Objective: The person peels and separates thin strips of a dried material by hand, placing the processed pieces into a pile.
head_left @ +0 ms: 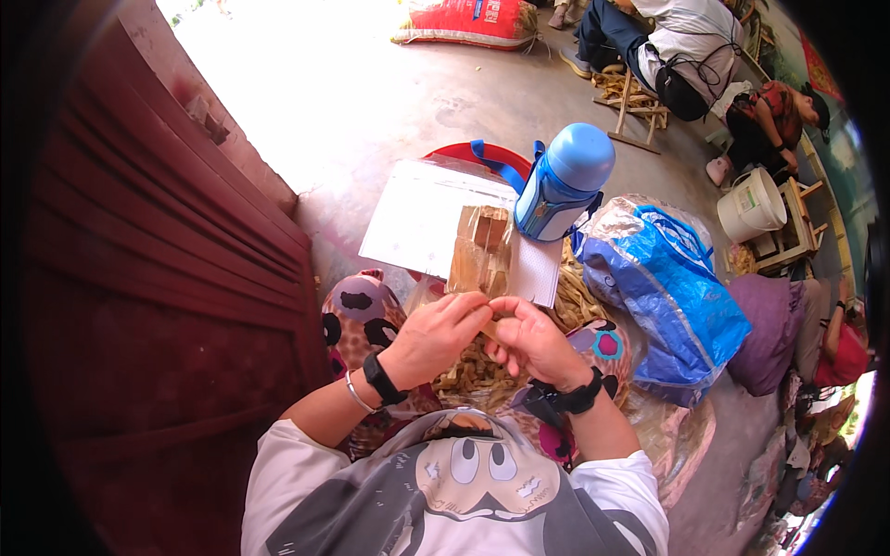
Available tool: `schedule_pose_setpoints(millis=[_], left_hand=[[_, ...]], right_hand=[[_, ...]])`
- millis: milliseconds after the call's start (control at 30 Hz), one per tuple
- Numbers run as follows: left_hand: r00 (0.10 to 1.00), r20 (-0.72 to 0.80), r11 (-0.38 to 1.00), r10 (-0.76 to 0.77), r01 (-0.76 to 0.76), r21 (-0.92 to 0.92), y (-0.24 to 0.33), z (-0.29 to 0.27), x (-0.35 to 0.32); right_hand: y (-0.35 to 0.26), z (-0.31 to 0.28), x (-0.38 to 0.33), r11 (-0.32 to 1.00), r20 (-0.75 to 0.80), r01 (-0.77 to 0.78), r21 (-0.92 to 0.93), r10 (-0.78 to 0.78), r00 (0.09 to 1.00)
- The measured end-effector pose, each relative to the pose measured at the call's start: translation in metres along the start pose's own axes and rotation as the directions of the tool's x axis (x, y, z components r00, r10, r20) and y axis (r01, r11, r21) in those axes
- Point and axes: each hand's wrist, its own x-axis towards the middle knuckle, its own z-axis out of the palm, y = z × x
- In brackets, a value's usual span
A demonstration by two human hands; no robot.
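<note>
Hands meeting at centre frame: left hand [443,332] and right hand [530,341] both pinched shut on one tan strip [486,326], short between the fingertips, long axis slanting from upper left to lower right, equally near to each. Just above, upright bundle of tan strips [480,252] rising toward the blue flask [562,183]. Strip's ends hidden under fingers; material hard to make out, heap in the lap [475,372] partly covered by wrists.
</note>
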Motion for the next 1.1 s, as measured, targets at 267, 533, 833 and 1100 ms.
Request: schedule_pose_setpoints(millis=[267, 533, 833, 1100], left_hand=[[0.870, 0.413, 0.910, -0.269, 0.370, -0.187, -0.012, 0.012, -0.043], [0.670, 0.636, -0.006, -0.384, 0.686, -0.727, 0.000, 0.006, -0.038], [0.977, 0.143, 0.939, -0.157, 0.193, -0.284, 0.014, 0.027, -0.036], [0.948, 0.247, 0.848, -0.201, 0.294, -0.440, 0.003, 0.032, -0.039]], right_hand=[[-0.001, -0.012, -0.018, 0.978, 0.114, 0.034, 0.204, -0.058, 0.992], [0.033, -0.005, -0.011, 0.982, -0.087, 0.104, -0.155, -0.119, 0.989], [0.059, -0.009, -0.006, 0.900, -0.139, -0.081, 0.428, 0.155, 0.978], [0.055, 0.006, -0.011, 0.997, -0.176, 0.018, -0.073, -0.031, 0.984]])
